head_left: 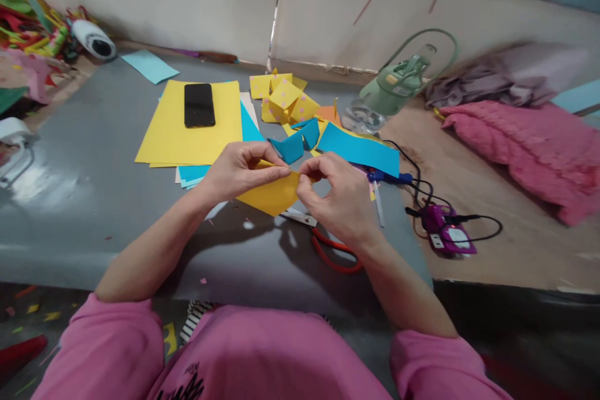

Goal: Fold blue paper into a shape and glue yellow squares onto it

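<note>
Nearest, red-handled scissors (pixel 335 252) lie on the gray tabletop (pixel 94 200), partly beneath the hands. Above them, the left hand (pixel 250 169) and right hand (pixel 340 197) each pinch a yellow sheet (pixel 272 194) between thumb and fingers, at its upper edge. The sheet is plain and smooth, coming to a blunt point below; it seems folded, though the fingers hide much of that edge. Just beyond are folded blue pieces (pixel 293 145), then dotted yellow paper shapes (pixel 285 100) near a green-topped bottle (pixel 394 84).

Dim, diffuse light | glare at left | shadows below hands | edges stretched, soft
</note>
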A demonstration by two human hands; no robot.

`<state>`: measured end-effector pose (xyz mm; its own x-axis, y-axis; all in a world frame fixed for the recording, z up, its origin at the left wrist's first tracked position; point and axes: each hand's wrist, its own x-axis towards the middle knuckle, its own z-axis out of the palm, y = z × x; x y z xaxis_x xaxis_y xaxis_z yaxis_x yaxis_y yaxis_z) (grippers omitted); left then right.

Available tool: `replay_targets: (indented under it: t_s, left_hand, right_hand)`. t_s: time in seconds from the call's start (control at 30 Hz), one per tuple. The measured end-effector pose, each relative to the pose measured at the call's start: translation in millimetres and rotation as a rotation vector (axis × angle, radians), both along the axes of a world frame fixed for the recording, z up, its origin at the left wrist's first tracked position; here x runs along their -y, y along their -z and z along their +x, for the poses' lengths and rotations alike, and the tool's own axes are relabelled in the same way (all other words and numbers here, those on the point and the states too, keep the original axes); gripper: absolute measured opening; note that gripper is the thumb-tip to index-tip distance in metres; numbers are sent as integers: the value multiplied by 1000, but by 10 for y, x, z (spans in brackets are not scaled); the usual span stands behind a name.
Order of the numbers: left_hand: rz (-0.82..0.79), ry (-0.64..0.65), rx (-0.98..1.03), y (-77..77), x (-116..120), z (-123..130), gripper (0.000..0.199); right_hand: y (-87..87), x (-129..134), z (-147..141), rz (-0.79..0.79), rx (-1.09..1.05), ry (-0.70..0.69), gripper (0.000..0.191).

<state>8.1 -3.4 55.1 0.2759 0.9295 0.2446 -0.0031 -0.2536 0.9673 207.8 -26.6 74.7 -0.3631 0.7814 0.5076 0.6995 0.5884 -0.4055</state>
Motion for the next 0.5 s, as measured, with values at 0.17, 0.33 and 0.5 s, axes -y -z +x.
replay_targets:
  t_s: [0.17, 0.33, 0.5]
  left_hand:
    - [-59, -117, 99, -65, -19, -90, 40]
    - [-127, -50, 86, -69, 10, -26, 43]
    - [-111, 20, 33, -73, 38, 33, 42]
  right_hand:
    - [2, -53, 293, -9, -21, 98, 9]
    - [-12, -3, 339, -169, -157, 4, 10]
    - [-40, 57, 155, -171, -172, -139, 16]
